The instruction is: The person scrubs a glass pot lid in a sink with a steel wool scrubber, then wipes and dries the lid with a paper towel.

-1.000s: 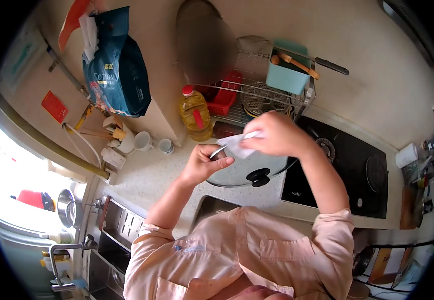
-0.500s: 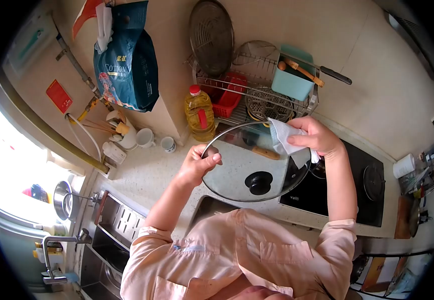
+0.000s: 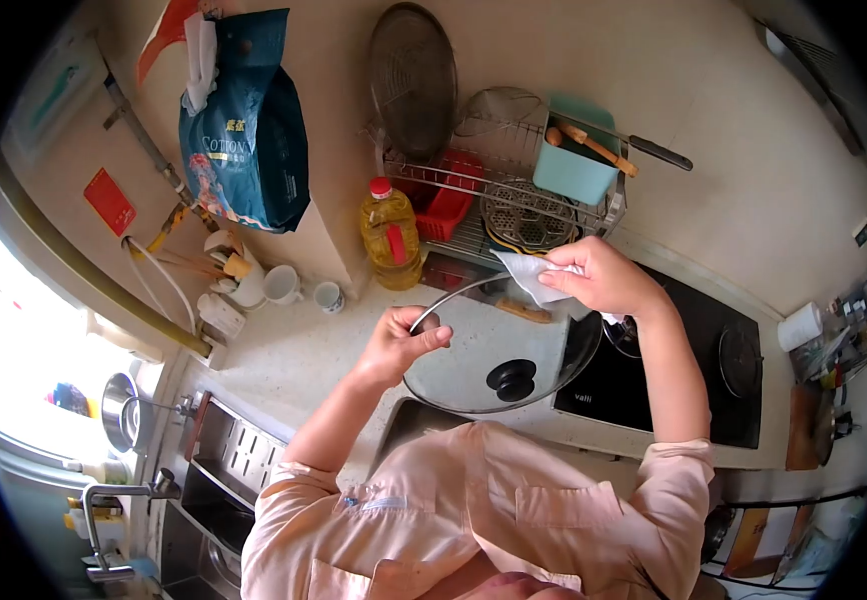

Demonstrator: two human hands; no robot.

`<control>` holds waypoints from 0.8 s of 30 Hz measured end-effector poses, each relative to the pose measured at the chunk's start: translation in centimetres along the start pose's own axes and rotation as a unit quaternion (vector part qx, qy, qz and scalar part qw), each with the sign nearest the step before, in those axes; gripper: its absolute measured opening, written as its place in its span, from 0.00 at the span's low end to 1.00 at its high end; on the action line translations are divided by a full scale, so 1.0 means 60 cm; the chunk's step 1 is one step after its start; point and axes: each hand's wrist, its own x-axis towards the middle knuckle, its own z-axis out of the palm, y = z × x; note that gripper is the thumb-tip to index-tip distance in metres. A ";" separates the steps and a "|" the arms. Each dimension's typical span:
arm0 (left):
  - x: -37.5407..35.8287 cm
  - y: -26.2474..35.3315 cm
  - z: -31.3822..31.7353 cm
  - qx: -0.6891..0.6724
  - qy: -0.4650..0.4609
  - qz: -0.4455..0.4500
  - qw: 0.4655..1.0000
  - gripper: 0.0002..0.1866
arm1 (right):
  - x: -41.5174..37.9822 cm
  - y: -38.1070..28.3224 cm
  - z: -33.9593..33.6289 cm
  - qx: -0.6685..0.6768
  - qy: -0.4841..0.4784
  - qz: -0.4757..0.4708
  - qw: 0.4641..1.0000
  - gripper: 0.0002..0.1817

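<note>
A round glass pot lid (image 3: 454, 358) with a metal rim and a black knob is held up in front of my chest, over the counter. My left hand (image 3: 400, 343) grips its left edge, thumb on one face and fingers behind. At the lid's upper right edge, my right hand (image 3: 594, 278) pinches a white cloth or wipe (image 3: 532, 272) against the rim. Through the glass a wooden-handled item (image 3: 524, 311) shows on the counter; its other end is hidden.
An oil bottle (image 3: 391, 235) and two cups stand behind the lid. A wire rack (image 3: 609, 212) holds a red basket and a light-blue container (image 3: 572, 172). To the right is a black cooktop (image 3: 699, 375); at left, a sink (image 3: 239, 445). A teal tissue bag (image 3: 246, 140) hangs above.
My right hand has slid the cloth left along the lid's upper rim. The lid has tilted and shifted slightly down, with my left hand still on its left edge.
</note>
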 end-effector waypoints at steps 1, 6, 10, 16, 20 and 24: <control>0.000 0.008 0.005 0.003 0.007 -0.018 1.000 0.15 | 0.004 -0.008 0.004 -0.050 0.012 0.000 0.999 0.10; 0.014 -0.017 0.017 -0.002 0.008 0.015 1.000 0.15 | 0.045 -0.050 0.047 -0.199 0.051 -0.081 0.975 0.09; -0.001 0.001 -0.013 0.002 0.012 0.041 0.999 0.17 | 0.024 -0.004 -0.034 -0.026 -0.034 -0.049 0.998 0.07; 0.013 0.008 -0.002 0.071 -0.012 0.012 0.997 0.16 | 0.058 -0.032 0.039 -0.081 -0.022 -0.121 0.989 0.08; 0.009 0.002 -0.006 0.066 -0.011 0.025 0.997 0.15 | 0.064 -0.040 0.029 -0.092 -0.106 -0.039 0.989 0.08; -0.003 -0.006 -0.047 -0.004 0.031 0.037 0.999 0.16 | 0.022 0.030 -0.008 0.021 -0.033 0.046 0.998 0.06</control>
